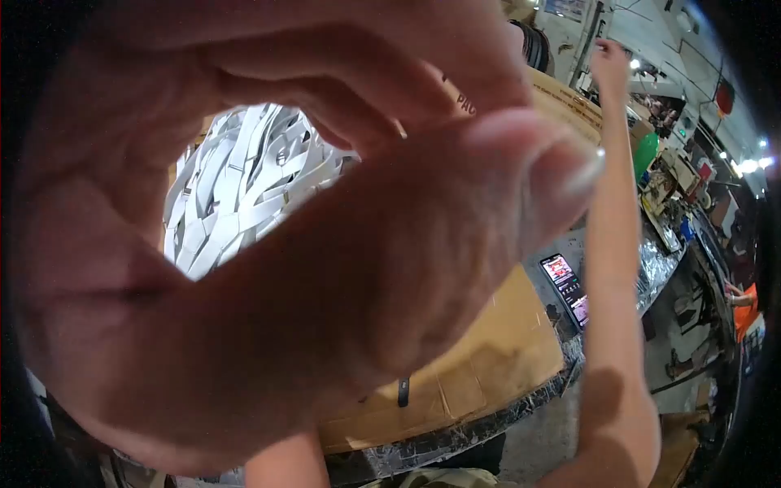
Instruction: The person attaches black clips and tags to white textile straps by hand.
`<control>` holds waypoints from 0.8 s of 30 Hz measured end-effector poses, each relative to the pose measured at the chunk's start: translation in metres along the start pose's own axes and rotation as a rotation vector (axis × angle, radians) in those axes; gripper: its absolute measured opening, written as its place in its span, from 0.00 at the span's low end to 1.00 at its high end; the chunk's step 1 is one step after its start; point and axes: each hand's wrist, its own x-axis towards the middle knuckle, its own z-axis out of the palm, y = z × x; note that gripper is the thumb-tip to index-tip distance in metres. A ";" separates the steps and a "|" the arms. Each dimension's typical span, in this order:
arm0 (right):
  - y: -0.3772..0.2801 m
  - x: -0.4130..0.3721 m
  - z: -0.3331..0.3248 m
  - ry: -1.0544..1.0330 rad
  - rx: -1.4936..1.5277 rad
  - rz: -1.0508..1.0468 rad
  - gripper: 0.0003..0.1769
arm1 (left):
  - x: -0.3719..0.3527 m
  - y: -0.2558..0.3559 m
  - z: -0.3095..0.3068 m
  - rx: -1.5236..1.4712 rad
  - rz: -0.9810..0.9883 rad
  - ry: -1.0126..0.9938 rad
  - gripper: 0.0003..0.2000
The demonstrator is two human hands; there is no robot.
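Note:
Very close to the camera, my left hand (325, 268) fills much of the view. Its fingers curl round towards the thumb in a ring, and the fingertips are hidden, so I cannot make out whether anything is pinched there. Through the ring shows a heap of flat white straps (236, 183) with small metal-looking pieces. My right hand (612, 69) is stretched far off at the upper right, small in view, its fingers bent together; what they hold, if anything, cannot be made out.
A cardboard sheet (496, 350) lies on the table, with a small black object (403, 392) on it. A lit phone (563, 285) rests between the sheet and my right forearm. Behind stands a cardboard box (565, 102). A person in orange (745, 313) is at the far right.

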 end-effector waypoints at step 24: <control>0.114 -0.084 0.044 -1.192 -0.544 0.021 0.20 | 0.000 -0.016 0.009 -0.325 -0.034 -0.084 0.17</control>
